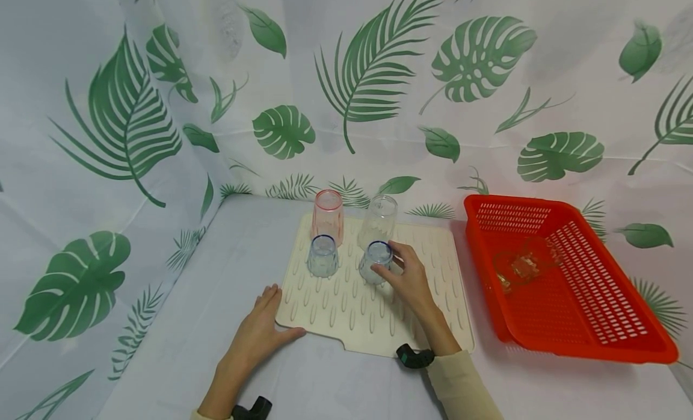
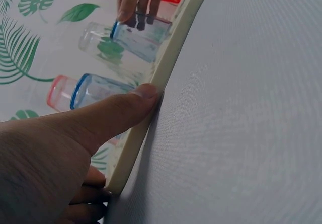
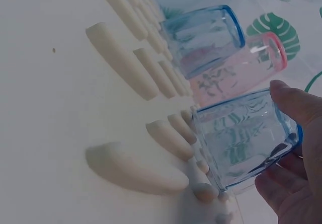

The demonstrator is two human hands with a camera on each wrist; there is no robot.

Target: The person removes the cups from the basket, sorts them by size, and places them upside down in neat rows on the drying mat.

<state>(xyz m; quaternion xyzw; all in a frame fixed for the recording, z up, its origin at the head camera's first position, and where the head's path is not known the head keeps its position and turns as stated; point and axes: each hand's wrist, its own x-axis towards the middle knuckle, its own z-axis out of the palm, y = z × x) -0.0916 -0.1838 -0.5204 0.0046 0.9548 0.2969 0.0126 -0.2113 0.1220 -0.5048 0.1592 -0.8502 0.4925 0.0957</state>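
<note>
The right hand (image 1: 409,281) pinches a blue-rimmed glass (image 1: 371,271) standing upright on the ridged mat (image 1: 325,315); the left hand (image 1: 257,333), thumb spread, touches the mat's corner. Placing seems nearly done, probably calling for a gentle release.

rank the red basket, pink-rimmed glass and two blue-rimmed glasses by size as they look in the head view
1. Red basket
2. Pink-rimmed glass
3. Left blue-rimmed glass and held blue-rimmed glass: too alike to rank; the right hand partly covers the latter
</note>
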